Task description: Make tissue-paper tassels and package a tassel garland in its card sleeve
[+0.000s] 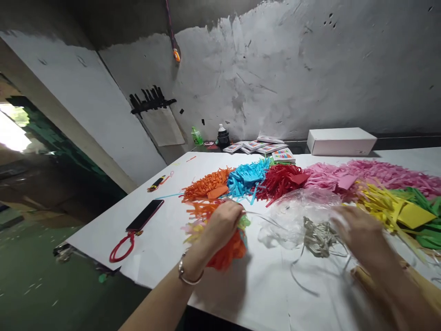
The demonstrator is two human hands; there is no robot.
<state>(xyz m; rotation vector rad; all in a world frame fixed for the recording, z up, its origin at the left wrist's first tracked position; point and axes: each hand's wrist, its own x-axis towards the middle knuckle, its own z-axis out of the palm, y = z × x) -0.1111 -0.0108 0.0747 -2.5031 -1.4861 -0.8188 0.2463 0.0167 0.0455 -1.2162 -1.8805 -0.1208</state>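
Left hand (223, 221) closed on multicoloured fringe (224, 255), left of plastic bag (289, 209), silver ribbon (319, 237) at bag's near edge, right hand (358, 230) blurred right of bag, grip unclear

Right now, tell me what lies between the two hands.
In the head view, a clear plastic bag and a tangle of grey ribbon lie between the left hand and right hand.

No word, number or brand can be read. Small marks stand low on the front of the long white cardboard box (339, 142) — too tiny to make out. The flat white packets with multicoloured printed fronts (283, 155) are too small to read, and the green plastic bottle (196, 136) — likewise illegible.
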